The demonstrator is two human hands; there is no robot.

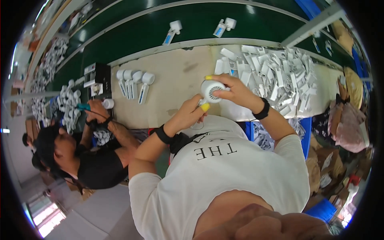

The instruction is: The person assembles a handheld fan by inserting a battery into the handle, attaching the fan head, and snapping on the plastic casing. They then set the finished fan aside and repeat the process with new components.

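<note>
My right hand [239, 93] is closed around a small round white part with a slotted grille [212, 90], held above the beige worktop [176, 76]. My left hand [188, 115] reaches up from below, and its fingertips press on the part's lower edge. Yellow finger covers sit on a left fingertip [205, 107] and a right fingertip [208, 77]. Both wrists wear black bands. Whether the left hand holds anything of its own is hidden.
A heap of white plastic pieces [280, 76] lies on the right. Several white handled parts [134, 82] are lined up beside a black box [98, 76]. Two white items [173, 30] ride a green conveyor. A co-worker's hands [94, 113] work at left.
</note>
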